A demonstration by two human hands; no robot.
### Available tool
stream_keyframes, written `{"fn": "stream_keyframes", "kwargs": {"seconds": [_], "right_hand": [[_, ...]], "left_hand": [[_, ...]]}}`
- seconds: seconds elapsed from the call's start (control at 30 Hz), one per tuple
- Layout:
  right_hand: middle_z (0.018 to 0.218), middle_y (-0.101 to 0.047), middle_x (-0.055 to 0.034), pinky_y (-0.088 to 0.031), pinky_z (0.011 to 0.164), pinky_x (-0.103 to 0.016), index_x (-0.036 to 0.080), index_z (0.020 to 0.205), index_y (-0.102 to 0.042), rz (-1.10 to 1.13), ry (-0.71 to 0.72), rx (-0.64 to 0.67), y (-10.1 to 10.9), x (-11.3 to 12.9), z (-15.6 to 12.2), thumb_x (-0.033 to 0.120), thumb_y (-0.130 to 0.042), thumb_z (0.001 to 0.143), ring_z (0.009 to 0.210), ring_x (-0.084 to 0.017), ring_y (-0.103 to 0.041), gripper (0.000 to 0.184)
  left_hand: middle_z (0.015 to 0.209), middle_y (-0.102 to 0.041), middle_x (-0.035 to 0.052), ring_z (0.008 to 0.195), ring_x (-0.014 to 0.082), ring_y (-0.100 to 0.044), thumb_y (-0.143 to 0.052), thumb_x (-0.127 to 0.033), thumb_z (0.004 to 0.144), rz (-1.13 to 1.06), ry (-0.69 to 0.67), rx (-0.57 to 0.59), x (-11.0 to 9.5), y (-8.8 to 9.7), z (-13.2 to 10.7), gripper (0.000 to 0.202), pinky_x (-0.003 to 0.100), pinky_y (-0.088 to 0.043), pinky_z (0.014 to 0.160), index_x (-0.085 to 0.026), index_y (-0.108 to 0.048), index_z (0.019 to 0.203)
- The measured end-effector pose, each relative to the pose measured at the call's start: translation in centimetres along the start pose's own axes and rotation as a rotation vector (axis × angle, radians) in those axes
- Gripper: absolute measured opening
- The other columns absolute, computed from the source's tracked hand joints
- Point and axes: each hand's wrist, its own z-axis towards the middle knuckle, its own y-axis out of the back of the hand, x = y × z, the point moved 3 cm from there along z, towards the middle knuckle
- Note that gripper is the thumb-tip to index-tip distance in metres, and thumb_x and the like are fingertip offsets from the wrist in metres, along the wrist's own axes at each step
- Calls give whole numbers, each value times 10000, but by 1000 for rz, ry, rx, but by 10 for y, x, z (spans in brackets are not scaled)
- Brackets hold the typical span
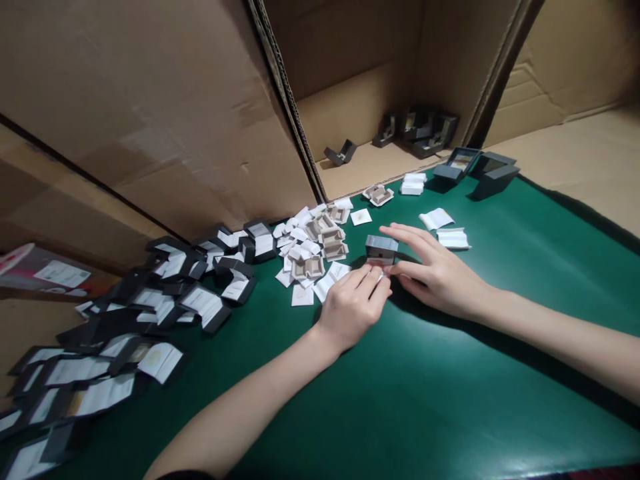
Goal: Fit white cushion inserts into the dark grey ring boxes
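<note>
On the green tabletop in front of me stands a small dark grey jewellery-type box (pixel 382 246), its lid raised. My left hand (pixel 356 303) is curled at its near edge, the fingertips closed on the box's lower front and partly hiding it. My right hand (pixel 440 272) lies at the box's right side with its fingers stretched and apart. Its index finger reaches along the box's upper right corner, and its thumb comes close to my left fingertips. A bit of something pale shows between the hands, too small to name.
Left of the hands lie a pile of white and grey card inserts (pixel 310 243) and many dark boxes with white papers (pixel 200 303). Folded white papers (pixel 453 239) and open dark boxes (pixel 493 175) lie to the right. An open cardboard carton (pixel 345 177) holds more boxes behind.
</note>
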Motion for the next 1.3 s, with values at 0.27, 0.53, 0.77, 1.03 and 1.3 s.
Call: {"fn": "stream_keyframes", "kwargs": {"seconds": [0.27,0.53,0.77,1.03,1.3], "right_hand": [[1093,-617,-89,-511,750,-404,198,758,-499,77,-90,-169,15,-22,-2,11,-425,789,942,-237,-598,204],[1088,-643,-104,-477,812,-478,206,931,-560,-80,-201,-57,10,-67,-13,105,-497,840,968,-290,-600,149],[1234,-596,-115,-455,940,-484,171,1107,-568,-60,-99,83,-7,-58,-7,128,-450,855,1190,-274,-537,281],[1361,-500,-176,-436,1016,-511,103,1328,-430,-34,-90,93,-31,-66,16,64,-427,797,1350,-288,-383,532],[1215,-588,-152,-471,916,-460,111,1241,-513,-26,-38,179,-33,-68,24,184,-442,881,1094,-267,-564,373]], "left_hand": [[1097,-599,68,951,127,-558,-496,-230,848,-62,95,147,6,-3,0,230,248,-476,774,-187,-619,1038],[1199,-537,86,1157,197,-500,-490,-178,812,-101,83,159,8,-4,-3,265,325,-500,897,-163,-595,1055],[1232,-508,99,1184,197,-493,-438,-150,818,-197,106,254,6,-13,-4,220,322,-531,952,-117,-562,996],[1264,-501,105,1224,226,-468,-412,-168,844,-190,122,282,4,-18,-4,253,371,-538,953,-116,-542,1055],[1313,-466,105,1247,217,-437,-406,-177,854,-198,144,311,8,-15,-5,326,354,-523,951,-155,-530,1154]]}}
